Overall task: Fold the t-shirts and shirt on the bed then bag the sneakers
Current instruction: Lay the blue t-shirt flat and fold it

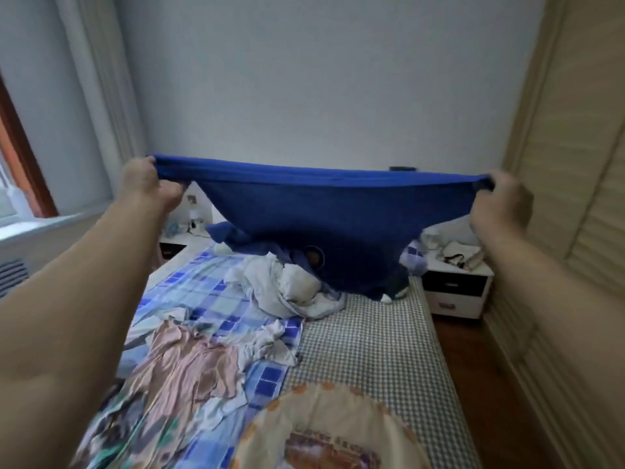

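Observation:
A dark blue t-shirt [314, 214] hangs stretched in the air above the bed [368, 340]. My left hand [148, 184] grips its left edge and my right hand [500, 201] grips its right edge, both arms held out. The shirt's lower part droops down to the bed near the far end. A pink striped shirt [189, 363] lies crumpled on the near left of the bed. White garments [287, 286] are bunched in the middle of the bed. No sneakers are in view.
A blue checked sheet [209, 289] covers the bed's left side. A cream printed blanket [334, 428] lies at the near end. Nightstands stand at the far left [176, 238] and far right [456, 286]. A slatted wardrobe [575, 198] lines the right side, with wooden floor [473, 360] between.

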Motion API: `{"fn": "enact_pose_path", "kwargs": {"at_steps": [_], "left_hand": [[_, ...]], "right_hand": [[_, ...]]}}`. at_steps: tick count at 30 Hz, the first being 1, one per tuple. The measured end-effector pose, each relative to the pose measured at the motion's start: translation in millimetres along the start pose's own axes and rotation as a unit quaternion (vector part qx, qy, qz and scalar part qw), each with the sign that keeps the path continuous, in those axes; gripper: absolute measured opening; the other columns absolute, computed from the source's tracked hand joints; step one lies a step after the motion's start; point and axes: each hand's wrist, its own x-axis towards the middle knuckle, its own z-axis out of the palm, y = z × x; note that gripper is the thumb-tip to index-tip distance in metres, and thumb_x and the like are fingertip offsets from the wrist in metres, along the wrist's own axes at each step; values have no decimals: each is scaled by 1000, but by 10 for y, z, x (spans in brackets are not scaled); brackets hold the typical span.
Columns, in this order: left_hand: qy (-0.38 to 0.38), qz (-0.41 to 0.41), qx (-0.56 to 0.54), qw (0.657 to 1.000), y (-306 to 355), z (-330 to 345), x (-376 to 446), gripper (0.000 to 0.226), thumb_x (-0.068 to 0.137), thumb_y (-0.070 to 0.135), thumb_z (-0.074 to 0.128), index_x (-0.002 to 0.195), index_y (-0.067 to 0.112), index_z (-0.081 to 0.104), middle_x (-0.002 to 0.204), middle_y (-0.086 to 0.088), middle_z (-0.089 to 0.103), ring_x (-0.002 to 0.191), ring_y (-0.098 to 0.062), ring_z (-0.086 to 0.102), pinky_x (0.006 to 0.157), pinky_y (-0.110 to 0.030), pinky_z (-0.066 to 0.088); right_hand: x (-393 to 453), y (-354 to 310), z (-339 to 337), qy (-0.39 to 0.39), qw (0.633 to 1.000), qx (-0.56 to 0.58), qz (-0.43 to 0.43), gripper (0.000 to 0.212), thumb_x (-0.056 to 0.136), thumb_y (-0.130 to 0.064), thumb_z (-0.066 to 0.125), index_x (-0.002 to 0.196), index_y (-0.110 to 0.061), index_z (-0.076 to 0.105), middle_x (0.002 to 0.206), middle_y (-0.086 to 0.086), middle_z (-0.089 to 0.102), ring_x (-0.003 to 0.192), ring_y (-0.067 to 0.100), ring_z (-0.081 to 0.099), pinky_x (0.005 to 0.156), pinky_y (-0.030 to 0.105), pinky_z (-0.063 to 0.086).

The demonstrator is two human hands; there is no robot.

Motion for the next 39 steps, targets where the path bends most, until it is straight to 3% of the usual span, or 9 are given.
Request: {"fn": "enact_pose_path", "kwargs": {"at_steps": [4, 7, 9, 12, 19, 25, 29, 34, 39], "left_hand": [[58, -51, 21, 997, -327, -679, -184, 27, 101, 4, 30, 94, 6, 56, 81, -14, 69, 76, -28, 69, 71, -44, 59], [69, -117, 57, 989, -757, -1498, -280, 38, 104, 7, 28, 129, -2, 55, 123, -22, 68, 110, -35, 68, 93, -48, 56], [76, -155, 96, 980, -1060, -2154, -393, 30, 98, -3, 37, 121, 1, 56, 117, -12, 74, 99, -19, 72, 82, -33, 60], [117, -240, 165, 949, -1625, -3296, -704, 37, 78, -4, 54, 113, 2, 65, 99, -10, 69, 77, -21, 65, 62, -27, 59], [242, -400, 383, 797, -2648, -5155, -1895, 26, 102, -5, 36, 100, 9, 57, 78, -7, 67, 59, -19, 68, 43, -26, 56], [204, -490, 543, 651, -2872, -5872, -2328, 21, 100, -8, 49, 83, 2, 52, 93, -24, 56, 52, -27, 60, 33, -28, 50], [206, -472, 542, 665, -2567, -5899, -2357, 11, 101, 4, 57, 110, 8, 55, 87, -13, 62, 42, -13, 65, 37, -24, 52], [277, -488, 441, 701, -2398, -5843, -2344, 17, 99, 4, 61, 111, 12, 53, 91, -13, 63, 41, -17, 66, 39, -26, 54], [279, -499, 439, 693, -2303, -5910, -2226, 14, 94, -1, 66, 106, -2, 60, 107, -21, 65, 45, -19, 68, 42, -24, 56]], "right_hand": [[-696, 539, 119, -50, 996, -10, -72, 28, 95, 0, 49, 114, -4, 69, 111, 20, 66, 100, 39, 59, 81, 40, 43], [-1398, 1098, 274, -138, 987, -28, -74, 34, 89, 8, 50, 114, -2, 70, 106, 17, 64, 98, 36, 57, 84, 41, 44], [-1932, 1517, 385, -185, 981, -46, -39, 37, 83, 10, 49, 110, -2, 71, 103, 15, 64, 96, 36, 59, 82, 43, 46], [-2782, 1942, 448, -246, 966, -57, 64, 39, 77, 16, 50, 105, -1, 72, 100, 12, 64, 96, 33, 59, 85, 44, 47], [-4639, 2918, 589, -397, 837, -110, 360, 42, 88, 19, 49, 93, -18, 67, 117, 20, 66, 103, 38, 63, 77, 34, 48], [-5520, 3057, 591, -228, 640, 61, 731, 24, 101, 10, 44, 109, -5, 62, 142, 19, 52, 100, 28, 62, 94, 42, 51], [-5433, 2906, 455, -148, 606, 179, 761, 32, 101, -8, 57, 132, -11, 55, 144, 9, 50, 119, 28, 57, 103, 45, 48], [-5416, 2895, 339, -156, 640, -12, 753, 32, 97, -5, 63, 129, -10, 58, 136, 11, 60, 97, 24, 63, 61, 34, 51], [-5347, 2782, 258, -103, 651, -33, 752, 20, 91, -5, 73, 106, -5, 59, 120, 11, 67, 105, 25, 68, 77, 43, 51]]}}
